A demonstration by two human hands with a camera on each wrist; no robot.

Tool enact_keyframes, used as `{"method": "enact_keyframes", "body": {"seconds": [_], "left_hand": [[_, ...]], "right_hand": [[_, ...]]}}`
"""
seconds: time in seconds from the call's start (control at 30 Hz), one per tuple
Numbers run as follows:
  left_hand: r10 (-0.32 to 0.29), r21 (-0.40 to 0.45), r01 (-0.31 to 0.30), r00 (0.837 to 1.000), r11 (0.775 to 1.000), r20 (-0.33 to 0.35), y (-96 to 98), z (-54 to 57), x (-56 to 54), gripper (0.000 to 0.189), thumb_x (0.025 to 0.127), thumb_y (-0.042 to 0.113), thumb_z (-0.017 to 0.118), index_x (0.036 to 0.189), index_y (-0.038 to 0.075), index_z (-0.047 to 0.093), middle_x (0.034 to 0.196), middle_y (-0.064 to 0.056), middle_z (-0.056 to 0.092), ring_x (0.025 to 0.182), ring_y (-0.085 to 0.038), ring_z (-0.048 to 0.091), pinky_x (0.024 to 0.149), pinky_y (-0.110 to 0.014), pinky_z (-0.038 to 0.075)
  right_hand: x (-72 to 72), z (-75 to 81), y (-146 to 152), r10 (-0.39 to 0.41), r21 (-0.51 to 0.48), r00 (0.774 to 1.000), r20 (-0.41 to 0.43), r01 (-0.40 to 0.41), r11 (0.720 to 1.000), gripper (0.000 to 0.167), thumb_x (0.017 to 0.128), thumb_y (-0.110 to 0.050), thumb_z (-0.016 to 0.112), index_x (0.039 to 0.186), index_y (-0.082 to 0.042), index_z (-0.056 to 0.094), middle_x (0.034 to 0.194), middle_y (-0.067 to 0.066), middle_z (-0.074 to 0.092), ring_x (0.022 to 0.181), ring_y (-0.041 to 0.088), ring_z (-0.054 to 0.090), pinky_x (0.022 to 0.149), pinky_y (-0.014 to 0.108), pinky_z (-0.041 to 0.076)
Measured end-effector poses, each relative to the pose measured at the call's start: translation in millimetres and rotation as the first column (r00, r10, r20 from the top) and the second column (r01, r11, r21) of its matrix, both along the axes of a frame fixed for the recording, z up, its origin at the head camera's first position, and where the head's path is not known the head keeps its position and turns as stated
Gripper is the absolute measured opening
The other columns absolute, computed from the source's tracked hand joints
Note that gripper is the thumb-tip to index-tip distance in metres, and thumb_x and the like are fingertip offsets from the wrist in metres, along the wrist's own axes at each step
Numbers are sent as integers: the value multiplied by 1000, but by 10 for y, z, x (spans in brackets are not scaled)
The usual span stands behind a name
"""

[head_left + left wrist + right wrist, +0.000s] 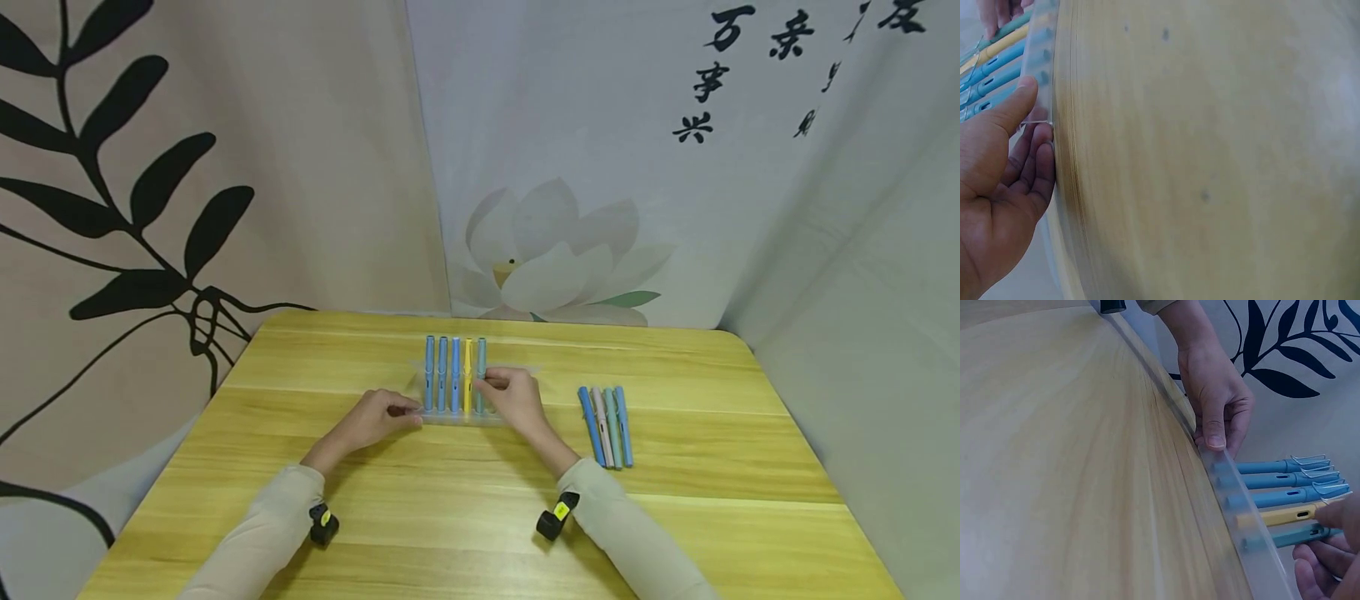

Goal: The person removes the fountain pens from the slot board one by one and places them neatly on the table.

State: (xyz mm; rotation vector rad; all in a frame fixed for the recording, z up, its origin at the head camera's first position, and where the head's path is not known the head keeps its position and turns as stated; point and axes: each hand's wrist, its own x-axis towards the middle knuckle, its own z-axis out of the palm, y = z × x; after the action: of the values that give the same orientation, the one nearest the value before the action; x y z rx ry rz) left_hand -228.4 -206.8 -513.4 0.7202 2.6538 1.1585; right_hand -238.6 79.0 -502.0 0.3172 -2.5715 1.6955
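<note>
A clear plastic pen stand (465, 420) is on the table, holding three blue pens (442, 373), a yellow pen (467, 375) and a teal-green pen (481, 354) upright in a row. My left hand (378, 415) grips the stand's left end, thumb (1019, 103) on its front and fingers curled behind or beneath. At the opposite side, my right hand (516, 396) pinches the teal-green pen, the rightmost in the row. In the right wrist view, that pen's lower end (1254, 542) shows through the clear plastic. The right hand is partly cut off there.
Several loose pens (606, 427), blue, pale pink and green, lie side by side on the wooden table (712, 467) right of the stand. Behind the table's far edge hangs a curtain (337, 167) with leaf and flower prints. Each forearm wears a small black device (557, 517).
</note>
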Motion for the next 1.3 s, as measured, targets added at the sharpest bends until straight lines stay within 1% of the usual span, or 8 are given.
{"method": "enact_keyframes", "body": {"seconds": [0.1, 0.33, 0.53, 0.73, 0.87, 1.03, 1.3], "left_hand": [[-2, 3, 2, 1000, 1000, 3, 4, -5, 2, 31, 97, 25, 73, 118, 3, 76, 107, -4, 76, 89, -10, 67, 76, -27, 56], [3, -5, -3, 1000, 1000, 10, 15, 5, 9, 31, 96, 25, 73, 118, 3, 76, 108, -4, 76, 88, -10, 67, 76, -27, 56], [7, -18, -7, 1000, 1000, 21, 15, -10, 7, 31, 96, 25, 74, 120, 5, 76, 107, -2, 76, 89, -10, 66, 77, -26, 55], [-7, -11, 7, 1000, 1000, 4, 11, -28, 1, 32, 96, 27, 73, 119, 5, 76, 108, -3, 76, 89, -9, 67, 77, -26, 56], [-7, -8, 7, 1000, 1000, -3, 4, -27, -7, 33, 96, 28, 73, 118, 4, 76, 108, -3, 76, 88, -9, 66, 76, -26, 56], [4, -15, -4, 1000, 1000, 11, 14, -20, -12, 32, 96, 27, 73, 119, 4, 76, 107, -3, 76, 86, -9, 66, 75, -26, 55], [-5, -5, 5, 1000, 1000, 6, 15, -2, 4, 32, 96, 26, 73, 119, 3, 76, 105, -3, 76, 86, -10, 65, 75, -26, 55]], "right_hand": [[0, -3, -11, -11, 15, 1000, 4, 11, 1000, 29, 96, -26, 74, 116, -5, 77, 103, 7, 77, 94, 20, 74, 79, 36, 60], [10, 11, 2, -20, 35, 1000, -4, 21, 999, 30, 96, -26, 74, 117, -4, 76, 103, 7, 77, 94, 21, 74, 80, 37, 60], [17, 31, 14, -29, 5, 1000, -1, 29, 1000, 30, 96, -25, 75, 116, -3, 75, 103, 8, 77, 93, 21, 74, 79, 36, 60], [37, 125, 28, -30, -45, 999, -34, 28, 999, 27, 95, -22, 75, 115, -3, 76, 101, 7, 77, 91, 21, 73, 79, 37, 60], [66, 205, 47, -36, -42, 997, -63, 34, 999, 26, 95, -23, 76, 114, -5, 76, 100, 4, 78, 90, 19, 73, 79, 37, 60], [111, 303, 85, -36, -30, 996, -79, 34, 999, 28, 95, -26, 76, 115, -7, 76, 101, 3, 77, 90, 19, 73, 79, 38, 60], [150, 383, 184, -40, -30, 996, -83, 38, 999, 30, 95, -28, 76, 119, -9, 75, 103, 2, 77, 92, 18, 72, 80, 37, 59]]}}
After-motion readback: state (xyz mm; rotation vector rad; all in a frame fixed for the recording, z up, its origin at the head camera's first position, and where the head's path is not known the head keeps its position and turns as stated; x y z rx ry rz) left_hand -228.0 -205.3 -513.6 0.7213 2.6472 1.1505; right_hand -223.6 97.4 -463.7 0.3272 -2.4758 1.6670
